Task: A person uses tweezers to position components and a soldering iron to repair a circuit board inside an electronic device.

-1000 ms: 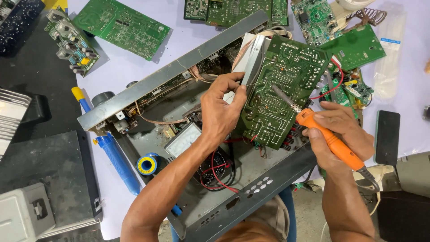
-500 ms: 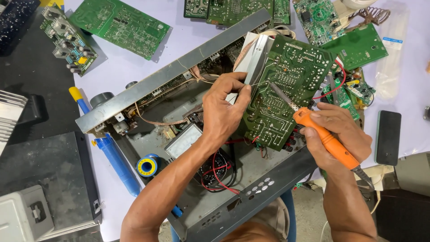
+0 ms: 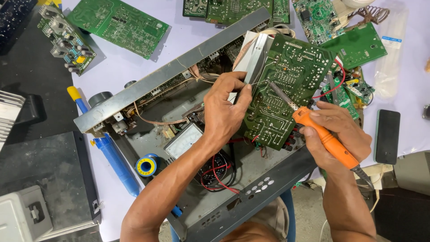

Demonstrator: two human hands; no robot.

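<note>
Gripping orange soldering iron in right hand, tip pressed to green circuit board tilted up over open metal chassis. Left hand pinching thin solder wire against same board. Blue solder spool lying inside chassis.

An electronics repair workshop is shown. A grey metal appliance chassis is laid open on a pale lilac-covered bench, its wiring exposed, and loose green printed circuit boards are scattered around it. An orange-handled soldering iron, a blue-rimmed spool of solder wire and a blue desoldering pump are also seen.
</note>
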